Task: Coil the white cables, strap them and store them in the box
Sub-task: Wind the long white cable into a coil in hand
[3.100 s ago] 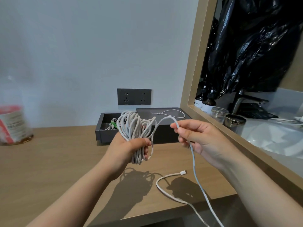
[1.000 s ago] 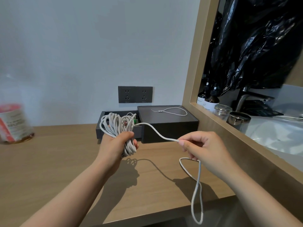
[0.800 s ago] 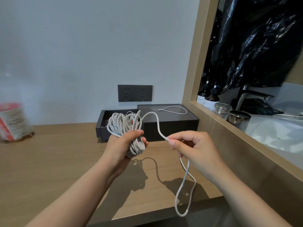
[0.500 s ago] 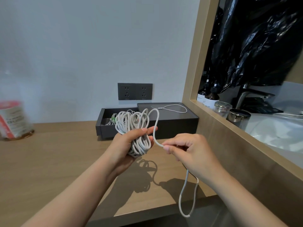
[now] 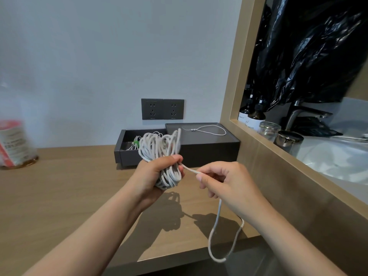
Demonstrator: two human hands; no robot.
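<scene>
My left hand [image 5: 154, 177] grips a thick coil of white cable [image 5: 160, 148] above the wooden counter, its loops sticking up over my fist. My right hand [image 5: 225, 182] pinches the cable's free tail [image 5: 216, 232] just right of the coil; the tail hangs down in a loop past the counter's front edge. Behind the coil stands the dark grey box [image 5: 127, 154], open, with a strapped white cable and a green tie [image 5: 136, 144] inside. Its lid [image 5: 205, 140] lies beside it with a thin white cord [image 5: 211, 130] on top.
A wooden counter [image 5: 59, 192] runs under my arms. A red-labelled container [image 5: 14, 144] stands at far left. Two wall sockets [image 5: 162, 108] sit behind the box. At right a wooden frame [image 5: 258, 154] borders a sink area with bottles, jars and a tap.
My right hand has brought the cable tail in close to the coil, laying another turn over it. The hanging tail has grown shorter since the earliest frame.
</scene>
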